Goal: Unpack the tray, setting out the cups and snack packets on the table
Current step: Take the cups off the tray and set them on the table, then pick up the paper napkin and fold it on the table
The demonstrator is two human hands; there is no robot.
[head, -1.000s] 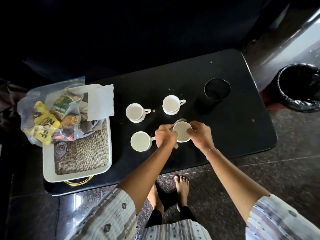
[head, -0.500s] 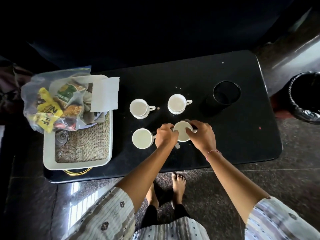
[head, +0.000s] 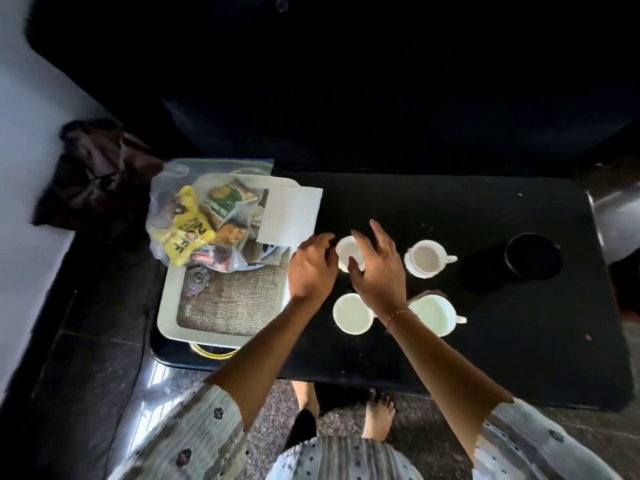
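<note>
Four white cups stand on the black table (head: 502, 344): back left cup (head: 349, 251), back right cup (head: 427, 259), front left cup (head: 351, 314), front right cup (head: 435, 315). My left hand (head: 311, 270) and my right hand (head: 379, 271) hover on either side of the back left cup, fingers loose and apart, gripping nothing that I can see. On the white tray (head: 165, 306) at the table's left end lies a clear bag of snack packets (head: 199, 223) with a white napkin (head: 290, 216) beside it.
A woven mat (head: 235, 306) lines the tray, with a small clear glass piece (head: 195, 280) on it. A black tumbler (head: 531, 256) stands at the right of the cups. A dark cloth (head: 93, 171) lies off the table's left. My bare feet (head: 379, 415) are under the near edge.
Both hands let go of the front right cup, which now stands on the table, and moved left and back over the back left cup. The camera view shifted.
</note>
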